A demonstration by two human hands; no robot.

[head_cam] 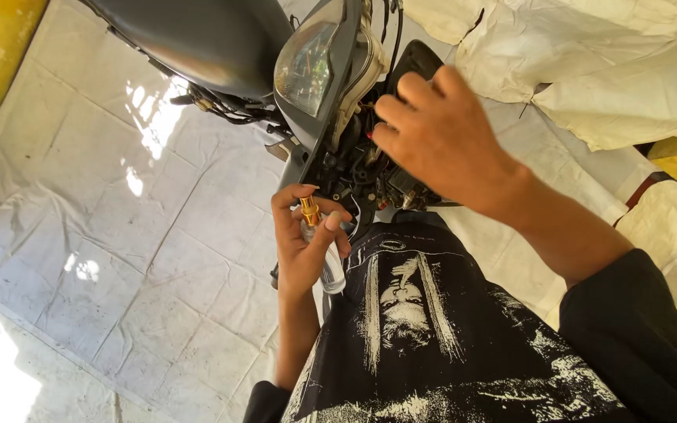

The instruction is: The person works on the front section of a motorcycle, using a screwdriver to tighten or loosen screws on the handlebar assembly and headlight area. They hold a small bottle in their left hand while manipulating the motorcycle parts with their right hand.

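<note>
Both of my hands are up at the front of the motorcycle. My left hand (305, 247) is wrapped around a small clear glass bottle (331, 266) with a gold spray top (309, 211); my fingers curl round the top from the left and my thumb lies across the neck, so the bottle sits upright in my grip, just below the open headlight housing. I can't tell whether any liquid is left in it, since glare washes out the glass. My right hand (440, 137) reaches into the cavity behind the headlamp, fingers bent and pressed among the wiring and connectors (362, 176); the fingertips are hidden in there, so I cannot tell whether they pinch something or only push against it.

As I judge it, the work is somewhere in the middle. The headlight unit (311, 66) has been swung or tilted away from its seat, so the dark tangle of cables and plugs behind it is laid bare, and that opening-up looks done. Whatever the bottle is meant for has not visibly happened yet: its nozzle is close to the wiring but not aimed into it, and nothing looks wet. Closing the housing is left to do.

Around us, the black fuel tank (197, 39) rises at the top, and a pale tarpaulin (80, 219) covers the ground on my left, with creased cloth sheets (605, 70) on my right.
</note>
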